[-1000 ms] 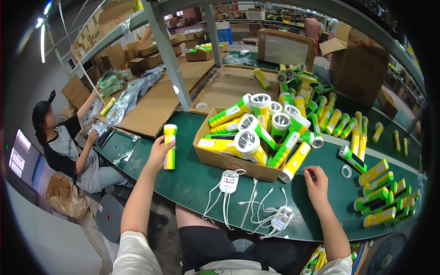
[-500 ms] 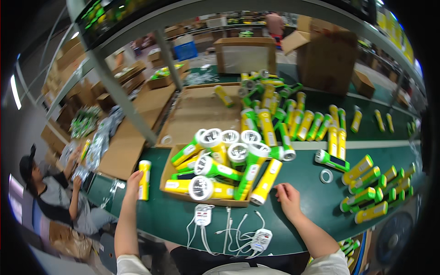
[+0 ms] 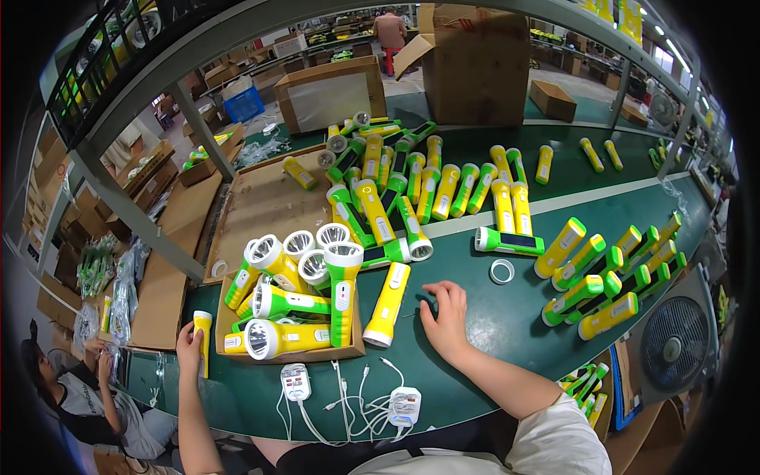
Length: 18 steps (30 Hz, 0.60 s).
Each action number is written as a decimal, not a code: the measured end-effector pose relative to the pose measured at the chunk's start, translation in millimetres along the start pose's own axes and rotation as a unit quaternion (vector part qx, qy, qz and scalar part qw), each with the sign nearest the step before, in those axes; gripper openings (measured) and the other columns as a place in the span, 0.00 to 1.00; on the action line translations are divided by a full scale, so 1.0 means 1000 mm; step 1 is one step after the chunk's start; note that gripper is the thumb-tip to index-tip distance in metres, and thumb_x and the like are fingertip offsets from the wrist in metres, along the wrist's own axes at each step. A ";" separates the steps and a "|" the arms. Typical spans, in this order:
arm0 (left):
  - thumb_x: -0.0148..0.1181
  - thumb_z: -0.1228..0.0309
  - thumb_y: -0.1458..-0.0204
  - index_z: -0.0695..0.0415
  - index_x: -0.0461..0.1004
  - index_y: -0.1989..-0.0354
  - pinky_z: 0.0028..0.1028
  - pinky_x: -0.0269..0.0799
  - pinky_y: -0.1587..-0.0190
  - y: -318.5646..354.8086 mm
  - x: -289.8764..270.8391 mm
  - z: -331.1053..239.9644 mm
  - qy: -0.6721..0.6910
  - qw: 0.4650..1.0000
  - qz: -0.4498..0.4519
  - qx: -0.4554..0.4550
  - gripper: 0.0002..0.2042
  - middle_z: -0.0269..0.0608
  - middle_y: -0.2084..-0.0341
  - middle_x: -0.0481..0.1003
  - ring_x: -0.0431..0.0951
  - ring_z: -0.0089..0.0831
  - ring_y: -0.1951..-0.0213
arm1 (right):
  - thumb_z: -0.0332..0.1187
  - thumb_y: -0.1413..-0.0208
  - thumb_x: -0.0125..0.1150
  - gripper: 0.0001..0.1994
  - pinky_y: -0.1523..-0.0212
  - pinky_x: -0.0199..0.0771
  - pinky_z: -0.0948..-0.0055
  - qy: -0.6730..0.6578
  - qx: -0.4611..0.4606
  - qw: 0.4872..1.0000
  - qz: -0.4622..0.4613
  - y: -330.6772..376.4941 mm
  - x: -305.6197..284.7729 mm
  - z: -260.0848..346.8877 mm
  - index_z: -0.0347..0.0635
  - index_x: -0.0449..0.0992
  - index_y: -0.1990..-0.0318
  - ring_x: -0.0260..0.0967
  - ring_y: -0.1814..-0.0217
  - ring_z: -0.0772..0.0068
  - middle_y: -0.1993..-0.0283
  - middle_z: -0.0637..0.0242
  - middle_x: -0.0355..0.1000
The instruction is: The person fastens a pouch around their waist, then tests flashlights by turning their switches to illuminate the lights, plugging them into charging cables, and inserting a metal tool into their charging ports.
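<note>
At the table's left side, my left hand (image 3: 188, 352) is closed around a slim yellow flashlight (image 3: 203, 323) with a white end, held upright. My right hand (image 3: 446, 315) is open over the green tabletop, its fingers apart and bent, holding nothing. Just left of it a yellow flashlight (image 3: 388, 303) leans by the box's right edge, untouched. Between my hands is a low cardboard box (image 3: 297, 353), filled with several yellow and green flashlights with white-rimmed heads; a green-and-yellow one (image 3: 342, 293) stands upright in it.
Two white charging hubs (image 3: 295, 383) with cables lie near the front edge. Many flashlights (image 3: 372, 207) are heaped behind the box, and others stand upright (image 3: 578, 261) at right. A white ring (image 3: 501, 271), a fan (image 3: 673, 340) and a seated person (image 3: 87, 404) also show.
My view has turned right, so the scene shifts left. The flashlight in my left hand has turned and looks narrower. My right hand's fingers have spread.
</note>
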<state>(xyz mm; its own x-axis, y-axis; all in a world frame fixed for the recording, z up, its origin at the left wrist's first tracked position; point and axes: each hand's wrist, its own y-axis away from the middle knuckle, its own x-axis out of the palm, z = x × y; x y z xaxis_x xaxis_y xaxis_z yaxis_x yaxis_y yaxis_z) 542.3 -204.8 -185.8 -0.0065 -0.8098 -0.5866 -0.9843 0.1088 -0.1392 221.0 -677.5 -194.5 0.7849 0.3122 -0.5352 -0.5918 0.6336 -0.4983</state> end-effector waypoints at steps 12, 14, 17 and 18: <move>0.52 0.78 0.48 0.64 0.68 0.53 0.36 0.60 0.44 0.120 0.032 -0.066 -0.087 0.949 -0.232 0.197 0.13 0.49 0.53 0.68 0.67 0.44 0.48 | 0.36 0.56 0.67 0.25 0.59 0.70 0.59 -0.037 0.090 0.995 -0.028 -0.106 0.037 -0.030 0.34 0.67 0.51 0.71 0.61 0.50 0.61 0.50 0.73; 0.50 0.80 0.49 0.64 0.68 0.55 0.37 0.60 0.45 0.161 0.055 -0.101 -0.053 0.933 -0.256 0.249 0.12 0.49 0.55 0.68 0.67 0.43 0.50 | 0.33 0.56 0.66 0.22 0.64 0.73 0.64 -0.076 0.063 0.986 -0.133 -0.108 0.017 -0.035 0.35 0.68 0.54 0.74 0.66 0.56 0.64 0.51 0.74; 0.51 0.81 0.50 0.63 0.69 0.60 0.33 0.63 0.49 0.224 0.054 -0.149 -0.019 0.919 -0.247 0.306 0.09 0.47 0.60 0.70 0.69 0.40 0.55 | 0.33 0.52 0.63 0.20 0.64 0.70 0.72 -0.229 -0.010 0.959 -0.166 -0.110 -0.025 0.006 0.37 0.66 0.52 0.70 0.64 0.72 0.62 0.61 0.70; 0.52 0.80 0.51 0.63 0.69 0.61 0.33 0.64 0.50 0.233 0.061 -0.162 0.013 0.922 -0.189 0.338 0.08 0.47 0.61 0.70 0.70 0.39 0.57 | 0.32 0.50 0.61 0.19 0.63 0.68 0.76 -0.274 -0.014 0.949 -0.154 -0.109 -0.043 0.016 0.37 0.66 0.51 0.68 0.62 0.77 0.61 0.64 0.69</move>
<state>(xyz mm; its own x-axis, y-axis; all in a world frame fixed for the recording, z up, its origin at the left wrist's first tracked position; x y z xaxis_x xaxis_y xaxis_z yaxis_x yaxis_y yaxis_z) 283.7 -321.9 -124.5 0.3026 -0.8758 -0.3760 -0.5825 0.1423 -0.8003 254.5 -748.6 -106.3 0.8945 0.4416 0.0706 -0.3176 0.7385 -0.5948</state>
